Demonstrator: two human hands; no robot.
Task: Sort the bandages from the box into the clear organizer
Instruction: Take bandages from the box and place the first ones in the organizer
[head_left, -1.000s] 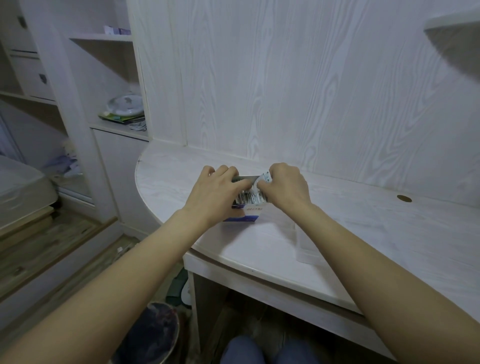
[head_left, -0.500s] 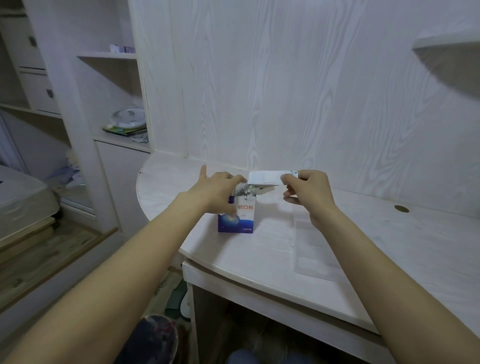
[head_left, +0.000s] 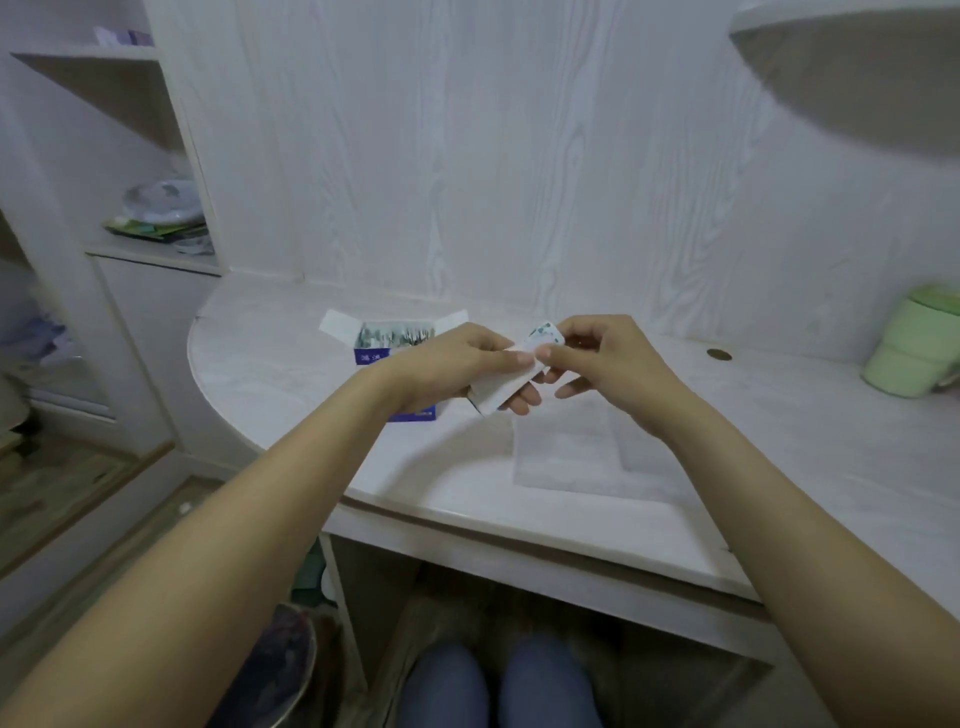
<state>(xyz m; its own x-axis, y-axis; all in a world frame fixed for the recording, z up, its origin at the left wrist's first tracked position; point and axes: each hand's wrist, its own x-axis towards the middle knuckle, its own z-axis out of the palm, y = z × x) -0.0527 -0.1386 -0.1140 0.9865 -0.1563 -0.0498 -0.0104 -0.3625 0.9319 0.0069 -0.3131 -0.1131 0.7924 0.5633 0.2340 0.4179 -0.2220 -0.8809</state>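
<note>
both hands grip one stack of bandages (head_left: 511, 371) above the table (head_left: 291, 364): left hand (head_left: 457, 364) underneath, right hand (head_left: 597, 358) pinching its top; the open box (head_left: 395, 340) stands behind.

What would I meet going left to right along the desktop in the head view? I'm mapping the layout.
Open bandage box → stack of bandages held in both hands → brass grommet → green mug.

A blue and white box (head_left: 387, 353) is seen at the frame's centre, printed strips showing in teal and white inside. White bandages (head_left: 511, 376) with a teal-patterned end are shown. The tabletop (head_left: 291, 364) is patterned in whitish wood grain. A pale green cup (head_left: 911, 345) is seen at right.
</note>
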